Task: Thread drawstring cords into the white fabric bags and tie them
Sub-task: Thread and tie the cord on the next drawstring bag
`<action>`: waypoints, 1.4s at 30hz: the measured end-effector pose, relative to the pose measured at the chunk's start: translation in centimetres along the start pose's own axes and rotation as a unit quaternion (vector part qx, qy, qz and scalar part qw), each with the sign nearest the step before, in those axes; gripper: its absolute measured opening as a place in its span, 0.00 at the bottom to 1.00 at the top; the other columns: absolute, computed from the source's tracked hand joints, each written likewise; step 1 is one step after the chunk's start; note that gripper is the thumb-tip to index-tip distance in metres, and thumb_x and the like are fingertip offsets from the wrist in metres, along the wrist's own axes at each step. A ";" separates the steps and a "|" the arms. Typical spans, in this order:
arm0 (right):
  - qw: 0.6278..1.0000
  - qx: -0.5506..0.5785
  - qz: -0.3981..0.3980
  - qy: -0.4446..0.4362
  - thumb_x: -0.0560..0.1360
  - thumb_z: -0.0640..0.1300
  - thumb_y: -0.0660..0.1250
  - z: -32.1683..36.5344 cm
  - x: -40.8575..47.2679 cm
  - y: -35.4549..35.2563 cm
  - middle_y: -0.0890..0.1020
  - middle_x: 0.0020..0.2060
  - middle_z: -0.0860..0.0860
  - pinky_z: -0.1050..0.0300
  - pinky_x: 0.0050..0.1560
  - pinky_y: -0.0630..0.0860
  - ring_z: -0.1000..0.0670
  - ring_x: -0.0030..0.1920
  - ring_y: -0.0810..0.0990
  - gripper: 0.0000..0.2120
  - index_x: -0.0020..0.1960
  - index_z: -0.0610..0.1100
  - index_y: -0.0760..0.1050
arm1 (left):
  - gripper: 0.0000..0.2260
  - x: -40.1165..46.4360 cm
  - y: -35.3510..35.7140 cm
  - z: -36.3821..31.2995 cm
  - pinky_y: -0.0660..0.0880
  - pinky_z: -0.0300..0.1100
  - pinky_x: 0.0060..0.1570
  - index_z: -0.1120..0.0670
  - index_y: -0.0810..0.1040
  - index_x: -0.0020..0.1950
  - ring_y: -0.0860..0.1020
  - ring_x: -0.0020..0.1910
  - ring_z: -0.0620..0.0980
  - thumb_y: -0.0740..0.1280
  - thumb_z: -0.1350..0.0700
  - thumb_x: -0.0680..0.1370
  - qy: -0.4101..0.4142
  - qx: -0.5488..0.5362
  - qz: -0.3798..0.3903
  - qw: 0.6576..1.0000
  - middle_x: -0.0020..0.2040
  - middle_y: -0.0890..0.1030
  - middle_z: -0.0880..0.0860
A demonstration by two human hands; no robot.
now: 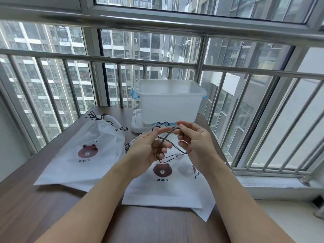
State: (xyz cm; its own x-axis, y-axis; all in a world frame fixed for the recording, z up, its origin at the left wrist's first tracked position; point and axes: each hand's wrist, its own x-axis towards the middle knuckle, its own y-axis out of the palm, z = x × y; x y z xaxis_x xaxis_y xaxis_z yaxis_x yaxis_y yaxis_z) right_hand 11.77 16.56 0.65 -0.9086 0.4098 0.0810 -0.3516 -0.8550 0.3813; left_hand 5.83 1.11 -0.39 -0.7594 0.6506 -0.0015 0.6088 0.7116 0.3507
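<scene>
Two bare forearms extend from the bottom edge over a dark wood-grain table [26, 199] with a smooth, matte top.

The left hand [149, 146] is raised palm-inward, with forefinger and thumb pinching a thin dark drawstring cord [172, 146] and the lower fingers curled round its strands. The right hand [192, 139] faces it, thumb and forefinger pinching the same cord at its upper end, the other fingers curled. The cord is slender and braided in appearance; it crosses itself between the two hands and hangs in a loop below them.

Directly under the hands lies a white fabric bag [164, 193], flat, soft and matte, printed with a brown bear face and the word "broun". The cord loop reaches the gathered mouth of this bag, just below the right hand. At least one further bag of the same print lies partly beneath it at the right.

To the left, well apart from the hands, lies a stack of finished bags [84, 155] of the same fabric and print, their mouths gathered and dark cords knotted at the top.

Beyond the hands stands a translucent plastic storage box [170, 102], rectangular with rounded corners and blue latches [134, 94]; it stands on its white lid [138, 123].

Behind the table runs a polished steel railing [105, 58] with vertical bars, then glazing, with high-rise apartment blocks [52, 76] outside.
</scene>
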 end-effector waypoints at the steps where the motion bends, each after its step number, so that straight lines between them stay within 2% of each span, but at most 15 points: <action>1: 1.000 0.008 0.007 -0.002 0.80 0.35 0.67 0.2 -0.1 0.0 0.83 0.35 0.46 0.62 0.35 0.71 0.52 0.34 0.75 0.06 0.55 0.39 0.81 | 0.17 0.0 -0.2 -0.2 0.72 0.36 0.29 0.54 0.79 0.64 0.75 0.31 0.47 0.57 0.48 0.84 -0.017 -0.034 0.006 0.999 0.41 0.83 0.57; 4: 0.998 -0.035 0.034 -0.047 0.78 0.34 0.68 1.0 -0.7 -0.1 0.83 0.35 0.44 0.62 0.33 0.67 0.52 0.32 0.75 0.09 0.56 0.40 0.81 | 0.16 0.1 -0.5 -0.5 0.74 0.34 0.30 0.54 0.79 0.65 0.79 0.35 0.46 0.57 0.49 0.84 -0.042 -0.119 0.005 0.992 0.53 0.84 0.59; 10: 0.957 -0.256 0.139 -0.005 0.76 0.37 0.72 1.1 -1.1 -0.1 0.86 0.38 0.41 0.62 0.29 0.65 0.50 0.29 0.72 0.21 0.68 0.45 0.76 | 0.16 -0.1 -1.0 -1.2 0.70 0.31 0.27 0.54 0.79 0.64 0.75 0.33 0.43 0.59 0.49 0.82 -0.029 -0.217 0.020 0.975 0.54 0.83 0.55; 14: 0.936 -0.320 0.146 0.032 0.78 0.41 0.72 0.6 -1.3 0.1 0.87 0.41 0.43 0.65 0.24 0.65 0.51 0.28 0.75 0.10 0.58 0.42 0.82 | 0.18 0.0 -0.7 -0.8 0.75 0.39 0.33 0.53 0.79 0.65 0.78 0.34 0.49 0.56 0.47 0.84 0.111 -0.014 -0.026 0.993 0.40 0.83 0.58; 16: 0.940 -0.314 0.136 0.020 0.78 0.45 0.72 0.5 -1.2 0.1 0.87 0.41 0.44 0.63 0.24 0.64 0.50 0.26 0.74 0.08 0.51 0.40 0.83 | 0.17 0.2 -0.9 -0.1 0.78 0.44 0.41 0.50 0.80 0.63 0.82 0.39 0.52 0.57 0.46 0.83 0.248 0.178 -0.089 0.948 0.42 0.84 0.57; 19: 0.954 -0.281 0.105 0.002 0.78 0.50 0.71 0.7 -1.0 0.0 0.85 0.35 0.42 0.64 0.24 0.62 0.48 0.23 0.69 0.16 0.44 0.36 0.82 | 0.15 0.4 -1.2 0.3 0.78 0.44 0.55 0.46 0.81 0.62 0.83 0.51 0.50 0.58 0.45 0.83 0.326 0.243 -0.132 0.904 0.48 0.85 0.53; 22: 0.961 -0.254 0.105 0.009 0.80 0.59 0.63 0.8 -0.8 0.1 0.75 0.24 0.41 0.63 0.24 0.57 0.50 0.22 0.62 0.28 0.41 0.35 0.84 | 0.17 0.0 -0.5 -0.4 0.77 0.43 0.57 0.52 0.80 0.62 0.82 0.56 0.53 0.57 0.47 0.82 0.287 0.108 -0.107 0.946 0.53 0.85 0.57; 25: 0.967 -0.228 0.107 0.039 0.80 0.65 0.58 0.7 -0.7 0.2 0.67 0.21 0.46 0.61 0.25 0.53 0.52 0.22 0.57 0.31 0.47 0.40 0.85 | 0.19 -0.5 0.0 -1.2 0.79 0.44 0.56 0.56 0.80 0.61 0.82 0.54 0.55 0.57 0.47 0.80 0.186 -0.046 -0.041 0.981 0.52 0.85 0.61; 27: 0.970 -0.215 0.105 0.051 0.78 0.67 0.58 0.6 -0.8 0.4 0.64 0.23 0.47 0.61 0.26 0.51 0.52 0.24 0.55 0.29 0.47 0.45 0.85 | 0.19 -0.7 0.2 -1.4 0.79 0.45 0.55 0.56 0.80 0.60 0.82 0.54 0.57 0.57 0.47 0.80 0.144 -0.080 0.005 0.986 0.54 0.84 0.63; 30: 0.976 -0.163 0.121 0.083 0.76 0.67 0.59 0.7 -0.9 1.0 0.57 0.26 0.49 0.64 0.23 0.49 0.54 0.25 0.52 0.28 0.31 0.49 0.82 | 0.19 -0.7 0.4 -0.9 0.79 0.45 0.53 0.55 0.82 0.58 0.82 0.55 0.59 0.55 0.49 0.82 0.121 -0.084 0.056 0.987 0.57 0.82 0.66; 31: 0.980 -0.126 0.119 0.100 0.77 0.65 0.61 0.7 -0.9 1.1 0.55 0.27 0.49 0.64 0.22 0.49 0.55 0.24 0.52 0.26 0.34 0.48 0.83 | 0.18 -0.7 0.5 -0.9 0.79 0.45 0.53 0.55 0.82 0.58 0.82 0.55 0.59 0.55 0.49 0.82 0.117 -0.082 0.065 0.988 0.58 0.82 0.66; 34: 0.985 -0.037 0.105 0.130 0.77 0.55 0.68 0.3 -0.6 0.8 0.65 0.26 0.54 0.66 0.22 0.49 0.57 0.26 0.53 0.20 0.55 0.38 0.82 | 0.19 -0.6 0.4 -0.6 0.78 0.46 0.53 0.58 0.80 0.61 0.81 0.56 0.60 0.54 0.50 0.84 0.113 -0.058 0.076 0.989 0.57 0.81 0.66; 36: 0.989 0.005 0.080 0.121 0.80 0.47 0.67 0.0 -0.3 0.4 0.76 0.32 0.50 0.66 0.22 0.50 0.57 0.25 0.55 0.10 0.51 0.41 0.82 | 0.20 -0.6 0.3 -0.4 0.78 0.49 0.55 0.59 0.80 0.62 0.80 0.59 0.62 0.54 0.50 0.84 0.111 -0.039 0.077 0.990 0.59 0.81 0.66; 40: 0.982 0.152 -0.021 0.108 0.81 0.44 0.66 0.2 0.7 -0.6 0.69 0.33 0.52 0.66 0.24 0.60 0.56 0.29 0.62 0.10 0.42 0.44 0.79 | 0.20 -0.4 0.2 -0.6 0.75 0.52 0.63 0.58 0.80 0.54 0.78 0.63 0.56 0.55 0.46 0.82 0.135 -0.020 0.004 0.991 0.61 0.82 0.59; 42: 0.963 0.247 -0.053 0.097 0.82 0.45 0.63 0.7 1.0 -1.4 0.75 0.32 0.51 0.60 0.36 0.71 0.53 0.33 0.72 0.13 0.40 0.45 0.75 | 0.21 0.0 -0.6 -1.2 0.78 0.48 0.57 0.58 0.78 0.44 0.82 0.55 0.54 0.54 0.47 0.84 0.156 -0.090 -0.061 0.982 0.48 0.85 0.57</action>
State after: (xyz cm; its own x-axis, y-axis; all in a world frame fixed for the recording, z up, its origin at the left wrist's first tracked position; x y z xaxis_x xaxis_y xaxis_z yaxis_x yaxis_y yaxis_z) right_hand 11.52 18.37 0.84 -0.9152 0.3788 -0.1380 -0.3387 -0.5368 0.7727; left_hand 5.19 0.43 0.53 -0.8745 0.4305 0.2233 0.4800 0.7023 0.5257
